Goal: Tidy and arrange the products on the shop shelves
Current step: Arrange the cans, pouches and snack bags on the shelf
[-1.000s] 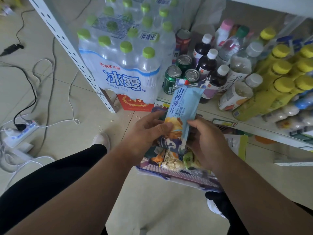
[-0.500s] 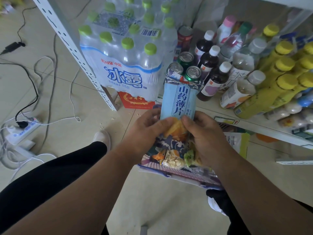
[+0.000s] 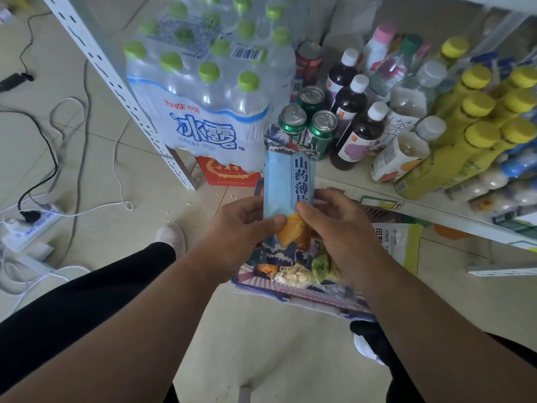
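Both hands on it now: left hand [image 3: 244, 228] and right hand [image 3: 343, 234] pinch the blue snack packet [image 3: 287, 181], held upright just near of the green cans [image 3: 308, 126] on the shelf [image 3: 348, 181]. Push it in carelessly and those cans likely topple.

We read 山药薄片 down the light-blue snack packet [image 3: 287, 181]. The shrink-wrapped water pack [image 3: 209, 91] carries 冰露 in big blue characters — above them, red 可口可乐 中国. One clear bottle [image 3: 406, 112] shows 茶; the red box's [image 3: 229, 173] gold characters stay too small for us.
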The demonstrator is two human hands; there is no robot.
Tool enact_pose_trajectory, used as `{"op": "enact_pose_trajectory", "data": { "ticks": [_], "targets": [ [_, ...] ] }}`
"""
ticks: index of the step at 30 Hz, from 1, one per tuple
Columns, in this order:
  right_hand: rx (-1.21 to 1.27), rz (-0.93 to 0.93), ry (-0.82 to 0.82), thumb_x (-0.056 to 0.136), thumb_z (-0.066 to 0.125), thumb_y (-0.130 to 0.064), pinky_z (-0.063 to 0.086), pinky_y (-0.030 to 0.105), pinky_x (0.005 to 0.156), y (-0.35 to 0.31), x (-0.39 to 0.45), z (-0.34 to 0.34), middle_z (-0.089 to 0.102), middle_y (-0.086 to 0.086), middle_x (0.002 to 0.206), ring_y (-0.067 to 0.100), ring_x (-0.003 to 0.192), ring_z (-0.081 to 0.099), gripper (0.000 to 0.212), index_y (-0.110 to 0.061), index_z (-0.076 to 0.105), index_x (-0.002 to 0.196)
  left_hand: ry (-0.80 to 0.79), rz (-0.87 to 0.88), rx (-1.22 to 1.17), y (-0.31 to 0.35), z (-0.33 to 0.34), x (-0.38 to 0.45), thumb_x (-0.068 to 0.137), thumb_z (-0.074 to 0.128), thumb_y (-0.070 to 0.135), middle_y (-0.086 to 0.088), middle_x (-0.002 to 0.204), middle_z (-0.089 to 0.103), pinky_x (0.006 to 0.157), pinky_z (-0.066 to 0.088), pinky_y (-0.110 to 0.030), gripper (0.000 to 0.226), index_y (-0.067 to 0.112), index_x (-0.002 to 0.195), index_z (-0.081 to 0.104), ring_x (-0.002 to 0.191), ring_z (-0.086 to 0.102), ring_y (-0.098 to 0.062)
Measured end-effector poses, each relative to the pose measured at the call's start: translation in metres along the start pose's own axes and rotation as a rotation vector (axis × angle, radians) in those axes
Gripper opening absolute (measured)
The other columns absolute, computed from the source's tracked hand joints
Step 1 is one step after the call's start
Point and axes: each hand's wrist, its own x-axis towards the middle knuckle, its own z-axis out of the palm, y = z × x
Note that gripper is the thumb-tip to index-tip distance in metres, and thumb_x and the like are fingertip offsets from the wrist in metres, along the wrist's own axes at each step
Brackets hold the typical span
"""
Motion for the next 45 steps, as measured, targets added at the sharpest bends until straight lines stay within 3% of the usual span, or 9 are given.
{"op": "enact_pose_trajectory", "data": {
  "ticks": [3,9,16,21,26,31,35,39,45],
  "targets": [
    [-0.005,0.002,0.028,0.092,0.082,-0.027,0.064,0.053,0.090,0.000,0.001,-0.001,0.081,-0.005,0.105,0.018,0.095,0.079,0.032,-0.026,0.069,0.122,-0.052,-0.025,0.008,0.000,0.001,0.001,0.096,0.072,0.023,-0.014,0.117,0.080,0.101,0.056,-0.067,0.038,0.018,0.134,0.069,0.111,0.072,-0.051],
    [-0.142,0.004,-0.014,0.083,0.090,-0.034,0.067,0.041,0.075,0.004,0.001,-0.003,0.078,-0.010,0.104,0.013,0.092,0.079,0.055,-0.033,0.064,0.130,0.018,-0.051,-0.074,0.006,0.005,0.007,0.104,0.065,0.024,-0.003,0.113,0.081,0.072,0.064,-0.029,0.026,0.013,0.127,0.069,0.095,0.081,-0.021],
    [-0.022,0.033,-0.006,0.096,0.076,-0.028,0.066,0.050,0.085,0.001,0.004,-0.003,0.079,-0.005,0.108,0.017,0.098,0.079,0.029,-0.027,0.069,0.124,0.088,-0.047,-0.096,0.003,0.003,0.015,0.109,0.055,0.018,-0.011,0.110,0.081,0.090,0.066,-0.047,0.023,0.010,0.128,0.066,0.099,0.079,-0.029],
    [-0.051,0.068,-0.083,0.097,0.074,-0.025,0.064,0.048,0.090,0.003,0.003,-0.005,0.080,-0.005,0.114,0.017,0.102,0.078,0.038,-0.026,0.067,0.134,0.017,-0.075,-0.107,0.000,0.006,0.018,0.110,0.055,0.021,-0.011,0.115,0.080,0.091,0.064,-0.049,0.026,0.013,0.133,0.065,0.102,0.079,-0.030],
    [-0.137,0.025,0.005,0.089,0.084,-0.029,0.066,0.045,0.083,0.014,0.004,-0.008,0.080,-0.008,0.110,0.013,0.099,0.078,0.046,-0.028,0.068,0.132,0.161,-0.123,0.135,0.001,0.008,0.020,0.102,0.066,0.046,0.007,0.095,0.080,0.065,0.063,-0.027,0.021,0.030,0.116,0.069,0.079,0.078,-0.009],
    [-0.183,0.000,0.051,0.082,0.091,-0.029,0.067,0.043,0.077,0.019,0.005,-0.009,0.079,-0.008,0.107,0.012,0.095,0.078,0.056,-0.030,0.066,0.132,0.071,-0.156,0.082,-0.003,0.011,0.018,0.102,0.068,0.042,-0.007,0.104,0.080,0.090,0.065,-0.048,0.021,0.026,0.112,0.076,0.098,0.079,-0.029],
    [-0.208,-0.019,-0.011,0.084,0.088,-0.042,0.066,0.044,0.085,0.021,0.006,-0.010,0.077,-0.015,0.113,0.013,0.108,0.074,0.044,-0.041,0.069,0.124,-0.015,-0.170,0.015,-0.003,0.013,0.015,0.100,0.071,0.034,-0.012,0.109,0.080,0.088,0.064,-0.042,0.024,0.018,0.118,0.073,0.103,0.078,-0.032],
    [-0.284,-0.063,-0.053,0.084,0.079,-0.051,0.062,0.045,0.094,0.017,0.005,-0.008,0.075,-0.020,0.117,0.009,0.111,0.071,0.044,-0.048,0.067,0.126,-0.016,-0.113,0.069,-0.005,0.012,0.016,0.095,0.080,0.025,-0.011,0.111,0.080,0.097,0.062,-0.057,0.024,0.016,0.117,0.075,0.106,0.077,-0.038],
    [-0.144,0.007,-0.005,0.077,0.084,-0.047,0.065,0.045,0.085,0.022,0.014,-0.010,0.075,-0.013,0.122,0.015,0.110,0.074,0.057,-0.044,0.064,0.130,0.083,-0.120,-0.005,-0.007,0.010,0.018,0.101,0.074,0.022,-0.019,0.109,0.078,0.103,0.045,-0.075,0.023,0.016,0.122,0.067,0.102,0.070,-0.051]
  ]
}}
